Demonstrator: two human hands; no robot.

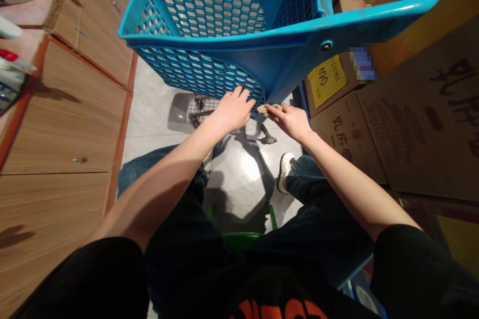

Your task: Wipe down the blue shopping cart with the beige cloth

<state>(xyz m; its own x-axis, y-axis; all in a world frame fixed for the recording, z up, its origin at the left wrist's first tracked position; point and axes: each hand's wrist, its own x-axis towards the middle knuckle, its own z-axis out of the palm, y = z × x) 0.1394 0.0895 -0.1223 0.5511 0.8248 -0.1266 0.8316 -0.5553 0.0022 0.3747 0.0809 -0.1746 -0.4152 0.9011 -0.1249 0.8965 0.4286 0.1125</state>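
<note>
A blue plastic shopping cart basket [215, 47] with honeycomb holes in its sides stands tilted in front of me. My left hand [234, 109] rests against the lower mesh side, its fingers stretched out and somewhat apart. In my right hand [294, 120] is a crumpled beige cloth [270, 109], pinched between the fingers close to the basket's lower corner. Part of the cloth is hidden by those fingers. Above and to the right, the cart's blue handle [377, 17] extends from the basket's rim.
Wooden cabinets [71, 119] line the left side, with bottles [15, 77] on top. Stacked cardboard boxes [344, 129] with a yellow price sign [327, 79] stand on the right. A caster wheel [267, 137] touches the shiny floor [247, 167]. Beneath me is a green seat [243, 239].
</note>
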